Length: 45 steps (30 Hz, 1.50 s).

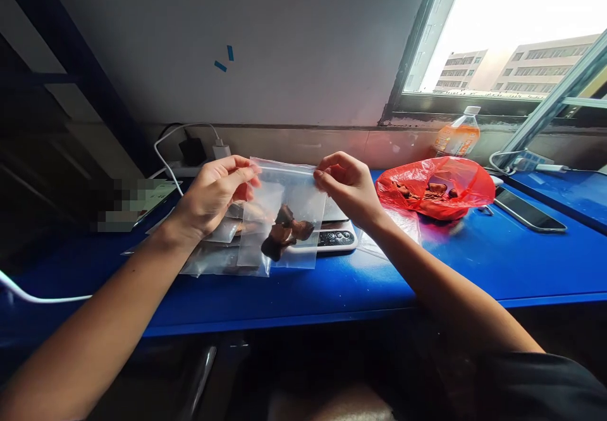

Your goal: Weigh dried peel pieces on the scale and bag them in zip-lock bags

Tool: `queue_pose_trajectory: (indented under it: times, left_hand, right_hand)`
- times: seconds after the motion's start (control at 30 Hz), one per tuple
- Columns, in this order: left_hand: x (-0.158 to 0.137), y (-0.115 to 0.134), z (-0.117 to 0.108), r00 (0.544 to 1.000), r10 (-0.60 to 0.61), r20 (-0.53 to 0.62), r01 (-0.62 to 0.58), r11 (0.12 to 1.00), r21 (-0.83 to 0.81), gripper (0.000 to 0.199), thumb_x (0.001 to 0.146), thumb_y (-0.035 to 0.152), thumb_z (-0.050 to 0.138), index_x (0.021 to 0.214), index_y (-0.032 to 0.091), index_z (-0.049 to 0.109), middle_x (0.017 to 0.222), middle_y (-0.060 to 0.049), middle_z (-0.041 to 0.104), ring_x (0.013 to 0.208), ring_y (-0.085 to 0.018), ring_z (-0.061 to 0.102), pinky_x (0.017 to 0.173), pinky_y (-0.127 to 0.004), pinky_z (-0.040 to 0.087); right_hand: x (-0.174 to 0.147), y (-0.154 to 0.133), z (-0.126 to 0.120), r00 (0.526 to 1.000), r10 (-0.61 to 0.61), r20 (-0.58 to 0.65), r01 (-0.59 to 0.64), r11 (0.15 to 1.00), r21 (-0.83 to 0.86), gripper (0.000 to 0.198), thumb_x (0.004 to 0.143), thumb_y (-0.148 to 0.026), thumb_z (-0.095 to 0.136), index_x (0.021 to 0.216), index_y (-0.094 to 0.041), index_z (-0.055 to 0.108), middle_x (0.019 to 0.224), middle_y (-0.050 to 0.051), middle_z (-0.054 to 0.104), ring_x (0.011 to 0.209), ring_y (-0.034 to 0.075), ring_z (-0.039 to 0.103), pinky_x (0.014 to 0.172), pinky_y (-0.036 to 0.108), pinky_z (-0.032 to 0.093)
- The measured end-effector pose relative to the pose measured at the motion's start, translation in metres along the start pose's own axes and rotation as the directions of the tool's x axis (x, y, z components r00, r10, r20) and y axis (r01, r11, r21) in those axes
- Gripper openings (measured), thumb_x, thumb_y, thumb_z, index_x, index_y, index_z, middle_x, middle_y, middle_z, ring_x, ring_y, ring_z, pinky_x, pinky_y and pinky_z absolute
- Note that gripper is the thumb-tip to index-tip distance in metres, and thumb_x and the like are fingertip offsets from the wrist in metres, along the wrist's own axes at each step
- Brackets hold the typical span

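Note:
A clear zip-lock bag [298, 187] hangs upright between my two hands, with dark brown dried pieces [287, 231] inside it. At its top left corner, my left hand [215, 193] is closed in a pinch. The fingers of my right hand [348, 187] pinch the top right corner. Behind the bag stands a white kitchen scale [337, 237], partly covered by it. More clear bags [215, 260] with brownish contents lie on the table by my left hand. To the right of my right hand rests an open red plastic bag [408, 193] holding similar dark pieces.
All this is on a blue table [474, 263]. A phone [528, 209] lies at the right, and an orange drink bottle [458, 133] stands behind the red bag. White cables and a charger [220, 149] are against the wall. Clear plastic [391, 228] lies near the scale.

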<state>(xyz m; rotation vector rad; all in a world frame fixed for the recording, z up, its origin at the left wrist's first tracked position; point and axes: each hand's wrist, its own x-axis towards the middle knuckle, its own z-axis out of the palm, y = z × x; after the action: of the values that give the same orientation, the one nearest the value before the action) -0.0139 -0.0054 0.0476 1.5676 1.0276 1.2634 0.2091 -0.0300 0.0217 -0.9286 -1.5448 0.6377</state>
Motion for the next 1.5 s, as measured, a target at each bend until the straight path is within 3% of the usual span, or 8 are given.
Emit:
queue_pose_trajectory:
  times: [0.13,0.23,0.37,0.5,0.87,1.0,1.17,1.5]
  left_hand:
    - [0.001,-0.002,-0.003,0.998,0.062,0.018,-0.063,0.996,0.068,0.013,0.072,0.03,0.07,0.07,0.019,0.062,0.065,0.003,0.061,0.049,-0.008,0.048,0.048,-0.023,0.041]
    - [-0.004,-0.003,0.003,0.988,0.135,0.073,-0.147,0.972,0.184,0.01,0.074,0.028,0.067,0.07,0.02,0.063,0.064,0.002,0.061,0.055,-0.01,0.052,0.051,-0.023,0.043]
    - [-0.021,-0.004,0.021,0.96,0.189,0.206,-0.255,0.895,0.367,0.01,0.076,0.031,0.066,0.075,0.022,0.068,0.072,0.001,0.069,0.064,-0.015,0.062,0.06,-0.026,0.051]
    - [-0.032,-0.005,0.035,0.926,0.21,0.314,-0.335,0.842,0.422,0.017,0.08,0.037,0.065,0.077,0.022,0.073,0.074,-0.001,0.074,0.072,-0.019,0.068,0.068,-0.029,0.054]
    - [-0.035,-0.011,0.039,0.93,0.253,0.267,-0.349,0.835,0.425,0.018,0.082,0.036,0.067,0.076,0.021,0.074,0.073,-0.001,0.075,0.069,-0.017,0.068,0.062,-0.027,0.051]
    - [-0.037,-0.011,0.04,0.911,0.328,0.249,-0.411,0.773,0.483,0.015,0.084,0.03,0.061,0.077,0.022,0.072,0.075,0.0,0.075,0.068,-0.017,0.067,0.063,-0.027,0.051]
    - [-0.037,-0.004,0.037,0.87,0.434,0.234,-0.49,0.715,0.499,0.016,0.087,0.028,0.059,0.078,0.023,0.07,0.078,0.001,0.075,0.071,-0.017,0.066,0.066,-0.029,0.05]
    - [-0.028,0.009,0.016,0.862,0.505,0.047,-0.471,0.761,0.446,0.007,0.082,0.022,0.068,0.075,0.023,0.07,0.071,0.004,0.07,0.069,-0.013,0.062,0.064,-0.027,0.047]
  right_hand:
    - [-0.002,-0.002,-0.001,0.998,0.008,0.066,-0.009,1.0,0.006,0.025,0.079,-0.033,0.059,0.1,-0.021,0.051,0.071,-0.004,0.055,0.065,0.012,0.054,0.063,0.029,0.044]
    - [-0.004,-0.007,-0.003,0.993,-0.05,0.105,0.066,0.986,-0.152,0.033,0.076,-0.025,0.06,0.108,-0.021,0.051,0.079,-0.002,0.06,0.073,0.014,0.058,0.071,0.031,0.046]
    - [-0.011,-0.017,-0.002,0.958,-0.137,0.253,0.212,0.93,-0.3,0.037,0.075,-0.016,0.058,0.112,-0.021,0.051,0.087,0.001,0.065,0.082,0.016,0.06,0.078,0.032,0.045]
    - [-0.017,-0.022,0.003,0.929,-0.098,0.357,0.234,0.903,-0.361,0.038,0.074,-0.008,0.052,0.111,-0.02,0.051,0.083,0.0,0.064,0.079,0.015,0.059,0.076,0.03,0.043]
    - [-0.022,-0.016,0.009,0.929,-0.025,0.368,0.202,0.869,-0.451,0.038,0.078,-0.009,0.05,0.114,-0.019,0.044,0.086,0.003,0.062,0.075,0.017,0.056,0.069,0.031,0.041]
    - [-0.02,-0.017,0.012,0.939,0.04,0.342,0.14,0.864,-0.484,0.033,0.076,-0.008,0.051,0.107,-0.019,0.043,0.086,0.004,0.062,0.074,0.017,0.053,0.068,0.03,0.04]
    - [-0.017,-0.02,0.009,0.945,-0.031,0.326,0.192,0.859,-0.474,0.021,0.083,-0.012,0.049,0.101,-0.021,0.044,0.093,0.007,0.063,0.081,0.018,0.055,0.071,0.031,0.041]
    - [-0.006,-0.015,-0.001,0.959,-0.102,0.263,0.213,0.873,-0.439,0.017,0.087,-0.011,0.049,0.099,-0.022,0.044,0.096,0.007,0.063,0.087,0.018,0.057,0.08,0.035,0.046]
